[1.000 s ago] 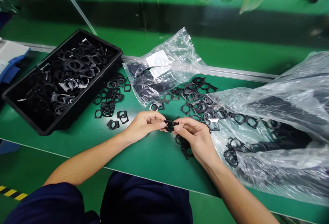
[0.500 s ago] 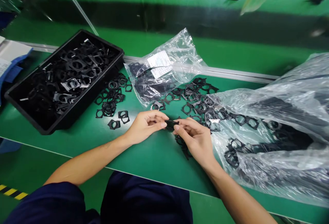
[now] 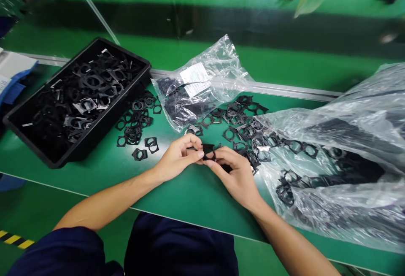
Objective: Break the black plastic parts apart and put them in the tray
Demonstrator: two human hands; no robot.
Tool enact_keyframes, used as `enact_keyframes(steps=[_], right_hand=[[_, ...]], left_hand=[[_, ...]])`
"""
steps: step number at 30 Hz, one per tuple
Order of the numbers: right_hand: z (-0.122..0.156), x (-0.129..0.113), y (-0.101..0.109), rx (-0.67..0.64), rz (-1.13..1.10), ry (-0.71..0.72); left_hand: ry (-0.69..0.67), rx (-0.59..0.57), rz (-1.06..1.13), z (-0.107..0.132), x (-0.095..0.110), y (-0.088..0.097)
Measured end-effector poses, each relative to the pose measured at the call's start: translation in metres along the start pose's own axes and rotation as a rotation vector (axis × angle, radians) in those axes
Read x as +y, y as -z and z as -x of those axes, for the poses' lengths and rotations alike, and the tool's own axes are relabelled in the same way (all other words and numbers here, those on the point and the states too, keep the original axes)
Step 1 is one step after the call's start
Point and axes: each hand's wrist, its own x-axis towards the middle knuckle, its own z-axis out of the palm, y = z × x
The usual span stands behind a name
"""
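Note:
Both my hands meet over the green bench top and pinch one small black plastic frame part [image 3: 208, 151] between their fingertips. My left hand [image 3: 179, 158] is curled, thumb and forefinger closed on the part's left side. My right hand [image 3: 236, 172] holds its right side, and more black pieces seem to sit under its palm, mostly hidden. Loose black frame parts [image 3: 243, 124] lie scattered just behind my hands. A smaller group of the same parts [image 3: 137, 122] lies to the left, beside the tray.
A black tray [image 3: 104, 126] heaped with black parts stands at the left. A small clear bag [image 3: 202, 84] with a white label lies behind my hands. A large clear bag [image 3: 341, 158] of parts spreads over the right. A metal rail [image 3: 284, 89] borders the bench's far edge.
My hands drew closer together and shifted slightly left; the right hand moved up over the pieces it was beside, and the held part tipped more upright between the fingertips.

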Motion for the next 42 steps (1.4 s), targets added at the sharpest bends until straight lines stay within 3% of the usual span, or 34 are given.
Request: enact_keyframes(steps=[5, 12, 17, 20, 25, 32, 42], right_hand=[[-0.001, -0.005, 0.003, -0.016, 0.114, 0.042], [0.0, -0.004, 0.002, 0.001, 0.032, 0.032], [0.002, -0.003, 0.003, 0.029, 0.006, 0.033], [0.001, -0.002, 0.003, 0.017, -0.102, -0.024], [-0.003, -0.002, 0.006, -0.116, -0.329, -0.169], [-0.001, -0.006, 0.003, -0.028, -0.187, -0.151], [0.0, -0.012, 0.006, 0.002, -0.158, -0.198]], left_hand=[[-0.074, -0.028, -0.136, 0.003, 0.001, 0.003], [-0.082, 0.07, -0.135, 0.001, 0.002, 0.004], [-0.037, -0.026, -0.003, -0.001, 0.002, 0.002], [-0.001, -0.037, 0.027, -0.002, 0.002, 0.002], [0.038, -0.037, 0.006, -0.001, 0.003, 0.002], [0.012, 0.048, -0.139, -0.002, 0.006, 0.007], [0.178, -0.073, 0.045, -0.004, 0.0, 0.008]])
